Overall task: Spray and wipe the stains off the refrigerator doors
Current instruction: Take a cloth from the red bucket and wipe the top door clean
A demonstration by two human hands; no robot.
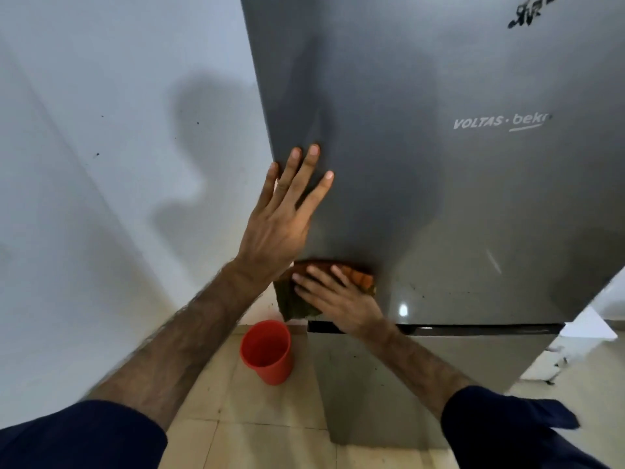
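Note:
A grey refrigerator door [422, 170] fills the upper right, with a silver brand name on it and a black scribbled stain [529, 10] near the top right. My left hand [287, 214] lies flat with fingers spread against the door's left edge. Lower down, my right hand [334, 299] presses an orange and green cloth [297, 299] against the door's bottom left corner, just above the gap to the lower door [422, 367]. Small dark specks dot the door near the cloth. No spray bottle is in view.
A red plastic cup [267, 350] stands on the beige tiled floor [263, 418] at the refrigerator's lower left. A white wall [118, 164] runs along the left side, close to the refrigerator. More dark marks show on a white surface [554, 363] at the lower right.

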